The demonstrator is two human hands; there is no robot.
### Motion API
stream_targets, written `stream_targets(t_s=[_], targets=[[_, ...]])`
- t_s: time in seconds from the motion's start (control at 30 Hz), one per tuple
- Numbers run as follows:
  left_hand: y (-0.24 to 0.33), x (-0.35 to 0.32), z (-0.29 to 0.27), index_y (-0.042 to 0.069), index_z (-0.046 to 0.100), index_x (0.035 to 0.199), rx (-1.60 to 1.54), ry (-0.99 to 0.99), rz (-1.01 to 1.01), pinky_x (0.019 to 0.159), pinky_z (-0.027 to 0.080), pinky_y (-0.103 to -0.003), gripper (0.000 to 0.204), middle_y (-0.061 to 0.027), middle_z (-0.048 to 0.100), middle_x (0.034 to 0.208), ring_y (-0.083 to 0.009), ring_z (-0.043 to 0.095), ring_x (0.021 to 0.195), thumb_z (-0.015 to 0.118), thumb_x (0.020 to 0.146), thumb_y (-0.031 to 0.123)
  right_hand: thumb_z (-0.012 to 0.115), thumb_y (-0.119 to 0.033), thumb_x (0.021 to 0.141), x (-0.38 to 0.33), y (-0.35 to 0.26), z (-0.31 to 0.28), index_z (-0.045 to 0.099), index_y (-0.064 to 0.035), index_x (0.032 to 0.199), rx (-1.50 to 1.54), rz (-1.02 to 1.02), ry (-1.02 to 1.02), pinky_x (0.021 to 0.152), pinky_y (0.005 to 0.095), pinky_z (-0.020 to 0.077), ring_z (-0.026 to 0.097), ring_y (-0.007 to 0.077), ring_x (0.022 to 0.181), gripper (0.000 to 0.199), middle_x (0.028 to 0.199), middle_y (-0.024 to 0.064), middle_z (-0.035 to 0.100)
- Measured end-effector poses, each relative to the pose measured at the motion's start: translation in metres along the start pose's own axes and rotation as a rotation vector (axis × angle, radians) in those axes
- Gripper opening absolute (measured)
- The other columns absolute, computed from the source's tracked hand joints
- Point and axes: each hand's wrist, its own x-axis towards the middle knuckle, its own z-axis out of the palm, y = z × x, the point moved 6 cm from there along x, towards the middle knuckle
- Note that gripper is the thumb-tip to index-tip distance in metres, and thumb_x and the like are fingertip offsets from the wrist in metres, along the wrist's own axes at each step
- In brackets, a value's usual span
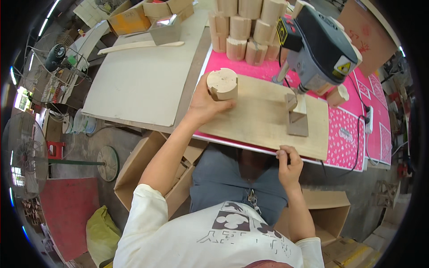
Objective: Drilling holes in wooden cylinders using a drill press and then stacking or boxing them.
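Observation:
My left hand (203, 106) is wrapped round a short, pale wooden cylinder (223, 84) with notches in its side. It holds the cylinder at the left end of a flat wooden board (257, 117). At the board's front edge, my right hand (291, 166) has its fingers curled in, thumb against them; anything pinched there is too small to make out. A bench drill press (319, 51) stands over the board's right half. Below its chuck is a small wooden jig (298, 123) fixed on the board.
Several wooden cylinders (240, 27) are stacked behind the board, and a single one (338, 96) lies right of the drill. A black cable runs to a white power strip (369, 119). Pale sheet (143, 85) covers the left table. Open cardboard boxes (328, 216) flank my legs.

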Motion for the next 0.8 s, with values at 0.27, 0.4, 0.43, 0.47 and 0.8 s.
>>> stream_targets(t_s=[0.27,0.4,0.43,0.47,0.8], targets=[[0.026,0.077,-0.060,0.001,0.042,0.157,-0.056,0.135,0.088,0.112,0.058,-0.040,0.099,-0.0143,0.064,0.146,-0.0256,0.065,0.136,0.101,0.078,0.012,0.070,0.002,0.099,-0.007,-0.014,0.017,0.073,0.0022,0.106,-0.180,-0.132,-0.063,0.078,0.0423,0.0568,0.073,0.0354,0.086,0.008,0.094,0.0179,0.075],[0.057,0.113,-0.084,-0.002,0.043,0.156,0.078,0.162,0.156,0.111,0.059,-0.040,0.098,-0.0169,0.064,0.147,-0.0258,0.066,0.135,0.101,0.079,0.017,0.071,0.002,0.097,-0.022,-0.017,0.027,0.074,0.0013,0.107,-0.117,-0.080,-0.113,0.076,0.0413,0.0582,0.074,0.0356,0.082,0.011,0.092,0.0165,0.076],[0.062,0.119,-0.087,-0.002,0.042,0.156,0.068,0.160,0.164,0.111,0.059,-0.040,0.099,-0.0170,0.064,0.147,-0.0258,0.066,0.135,0.101,0.079,0.017,0.072,0.001,0.096,-0.028,-0.016,0.032,0.075,0.0004,0.107,-0.073,-0.039,-0.157,0.074,0.0412,0.0590,0.074,0.0350,0.081,0.012,0.093,0.0169,0.076],[0.066,0.122,-0.088,-0.002,0.042,0.156,0.050,0.156,0.191,0.112,0.058,-0.040,0.099,-0.0172,0.064,0.147,-0.0258,0.066,0.135,0.101,0.079,0.017,0.073,0.000,0.096,-0.034,-0.014,0.039,0.077,-0.0006,0.107,-0.051,0.008,-0.223,0.075,0.0409,0.0597,0.075,0.0348,0.083,0.012,0.093,0.0170,0.076],[0.058,0.098,-0.077,0.003,0.046,0.159,0.107,0.126,0.221,0.113,0.050,-0.040,0.104,-0.0106,0.067,0.146,-0.0216,0.063,0.132,0.104,0.075,0.026,0.070,-0.006,0.099,-0.059,0.000,0.064,0.078,-0.0008,0.109,-0.109,0.100,-0.438,0.077,0.0422,0.0601,0.076,0.0362,0.085,0.014,0.094,0.0157,0.076]])
